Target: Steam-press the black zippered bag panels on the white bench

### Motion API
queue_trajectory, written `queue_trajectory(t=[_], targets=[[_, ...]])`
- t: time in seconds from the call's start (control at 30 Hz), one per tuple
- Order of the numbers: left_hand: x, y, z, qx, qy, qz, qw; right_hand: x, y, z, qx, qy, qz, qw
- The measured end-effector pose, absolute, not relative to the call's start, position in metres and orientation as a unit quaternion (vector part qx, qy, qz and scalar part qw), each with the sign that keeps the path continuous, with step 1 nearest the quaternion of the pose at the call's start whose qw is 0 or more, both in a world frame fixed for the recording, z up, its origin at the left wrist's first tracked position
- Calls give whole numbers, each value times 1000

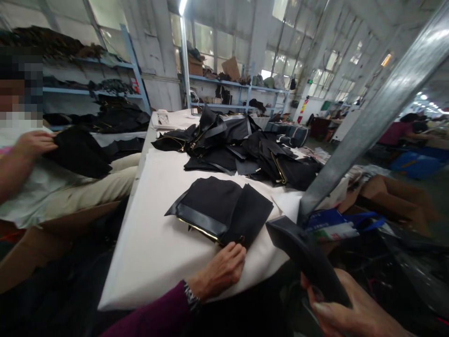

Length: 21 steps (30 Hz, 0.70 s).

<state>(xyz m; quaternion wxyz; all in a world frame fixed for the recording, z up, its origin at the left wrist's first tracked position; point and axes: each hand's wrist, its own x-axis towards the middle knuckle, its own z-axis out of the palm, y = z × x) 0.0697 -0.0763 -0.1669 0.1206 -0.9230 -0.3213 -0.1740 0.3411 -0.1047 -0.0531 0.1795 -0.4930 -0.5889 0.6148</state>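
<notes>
Left hand palm down, fingers together and slightly curved, resting near the front edge of the tabletop, forearm in a maroon sleeve, beaded band at the wrist, right hand low beyond the tabletop's front right corner, fingers curled closed
</notes>
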Motion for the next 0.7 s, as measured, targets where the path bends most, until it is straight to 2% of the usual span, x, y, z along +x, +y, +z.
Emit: queue_trajectory(t=[0.07, 0.13, 0.23, 0.3, 0.43, 0.6, 0.7], targets=[[76, -94, -171, -859, -409, -305, 41, 341, -105, -56, -496, -578, 622, 182], [82, -108, -171, -745, -504, -425, -103, 341, -104, -58, -496, -568, 632, 178], [86, -113, -162, -493, -600, -528, -342, 337, -102, -61, -482, -563, 651, 165], [85, -106, -152, -324, -594, -593, -436, 334, -102, -64, -464, -573, 658, 154], [80, -86, -135, -125, -525, -658, -525, 329, -100, -70, -460, -577, 662, 134], [57, -68, -125, -59, -489, -675, -550, 326, -89, -62, -461, -595, 648, 117], [36, -56, -121, -38, -481, -631, -608, 324, -81, -58, -468, -607, 633, 106]])
